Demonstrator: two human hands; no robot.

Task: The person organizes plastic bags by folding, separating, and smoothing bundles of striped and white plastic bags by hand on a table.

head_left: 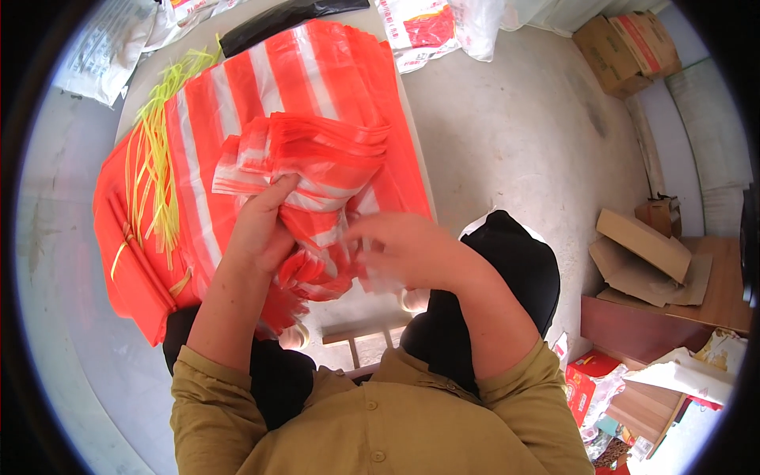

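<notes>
A bundle of red-and-white striped plastic bags (317, 170) is folded in front of me, above a larger spread stack of the same striped bags (237, 87) on a table. My left hand (261, 229) grips the bundle from the left, thumb on top. My right hand (404, 249) pinches the bundle's lower right part, where the bag handles bunch together. A sheaf of thin yellow ties (158, 150) lies across the left part of the stack.
A black bag (285, 17) and printed white sacks (419, 28) lie beyond the table. Cardboard boxes (625, 47) stand at upper right, flattened cardboard (645, 253) on a wooden shelf at right, and a concrete floor (522, 134) between.
</notes>
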